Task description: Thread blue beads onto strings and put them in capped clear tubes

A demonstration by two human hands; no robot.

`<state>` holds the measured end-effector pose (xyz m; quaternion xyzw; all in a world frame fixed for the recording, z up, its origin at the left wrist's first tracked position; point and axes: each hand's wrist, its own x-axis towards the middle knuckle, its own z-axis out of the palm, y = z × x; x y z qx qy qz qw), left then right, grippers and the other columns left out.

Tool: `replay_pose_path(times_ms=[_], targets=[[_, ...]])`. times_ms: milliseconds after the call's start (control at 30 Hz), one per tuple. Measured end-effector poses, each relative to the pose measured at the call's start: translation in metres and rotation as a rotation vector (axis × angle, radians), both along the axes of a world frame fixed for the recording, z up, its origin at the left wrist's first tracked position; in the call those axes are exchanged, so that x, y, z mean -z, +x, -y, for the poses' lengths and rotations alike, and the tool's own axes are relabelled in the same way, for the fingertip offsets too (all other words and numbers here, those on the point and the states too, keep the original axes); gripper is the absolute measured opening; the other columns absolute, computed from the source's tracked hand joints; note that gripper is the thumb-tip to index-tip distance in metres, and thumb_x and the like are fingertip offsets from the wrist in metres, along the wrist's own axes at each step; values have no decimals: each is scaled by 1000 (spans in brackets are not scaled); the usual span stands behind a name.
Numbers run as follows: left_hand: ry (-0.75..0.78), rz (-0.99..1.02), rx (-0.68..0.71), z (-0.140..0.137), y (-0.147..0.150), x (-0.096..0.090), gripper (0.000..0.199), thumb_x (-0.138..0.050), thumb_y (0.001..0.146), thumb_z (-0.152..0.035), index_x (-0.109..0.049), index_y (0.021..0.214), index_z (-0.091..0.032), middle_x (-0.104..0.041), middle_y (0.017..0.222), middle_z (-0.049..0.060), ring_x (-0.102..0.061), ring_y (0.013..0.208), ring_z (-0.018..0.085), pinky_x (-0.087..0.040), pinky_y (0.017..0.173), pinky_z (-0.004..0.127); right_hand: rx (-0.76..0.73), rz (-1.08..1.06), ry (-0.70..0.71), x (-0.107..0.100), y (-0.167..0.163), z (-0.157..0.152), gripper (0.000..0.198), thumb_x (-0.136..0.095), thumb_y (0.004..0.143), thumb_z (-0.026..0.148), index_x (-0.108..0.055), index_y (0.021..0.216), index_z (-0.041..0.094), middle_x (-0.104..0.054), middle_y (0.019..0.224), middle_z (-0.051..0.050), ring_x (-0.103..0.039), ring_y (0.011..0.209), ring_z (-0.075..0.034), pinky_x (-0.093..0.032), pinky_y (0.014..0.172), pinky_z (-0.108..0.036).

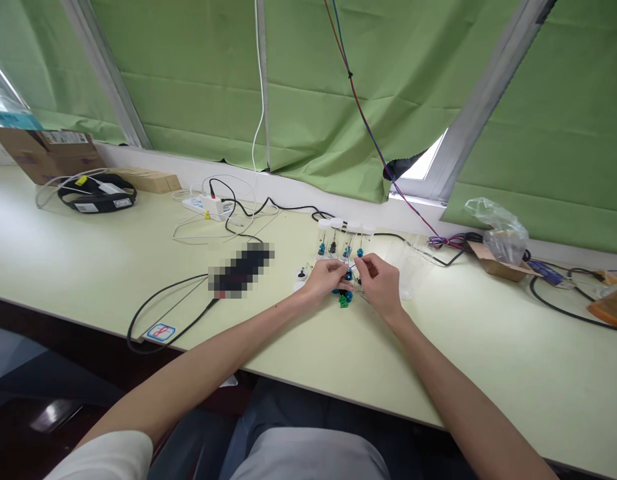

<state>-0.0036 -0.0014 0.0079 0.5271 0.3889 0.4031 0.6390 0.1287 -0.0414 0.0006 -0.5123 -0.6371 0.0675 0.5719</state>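
left hand (324, 280) seems to be pinching a small shiny blue round piece (349, 274), can't tell if the right hand (381, 283) grips anything; a fingertip slip could knock clear white-capped plastic tubes (337, 233) just beyond

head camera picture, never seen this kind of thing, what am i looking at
There is no machine here: one camera, worn on someone's head, looks forward and down. The bare left hand and right hand meet at a small blue piece; which one grips it is too small to tell. A green piece lies on the near side, clear containers with white lids just beyond. The pale table also holds a power strip and, farther left, a cardboard box.
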Motion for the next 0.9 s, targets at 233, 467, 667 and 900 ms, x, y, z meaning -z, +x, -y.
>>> replay_pose_path(times_ms=[233,467,667,900], targets=[[42,6,-4,-5,-1,5,16,-64,87,-21,-60,74,-12,-61,65,3,-69,56,15,-59,66,31,30,53,14,1,2,-1,34,-51,93,38,-54,65,19,-48,56,3,-39,52,-11,-34,55,-26],[113,4,-27,-6,-3,4,20,-67,85,-26,-60,73,-12,-61,62,3,-68,55,16,-60,62,30,116,-15,-54,2,0,-3,38,-51,91,41,-51,60,19,-48,52,3,-40,50,-11,-34,55,-25],[123,30,-37,-8,-2,6,20,-68,83,-27,-60,73,-12,-60,61,2,-68,53,16,-60,58,29,80,-212,-241,3,0,-3,37,-54,89,45,-56,62,19,-51,43,3,-46,40,-12,-40,52,-27],[137,22,-38,-7,-2,5,19,-65,86,-24,-60,73,-10,-61,62,2,-68,54,16,-60,60,29,-98,-662,-429,13,1,-13,37,-70,76,50,-59,65,17,-49,48,5,-44,36,-9,-32,35,-22]])
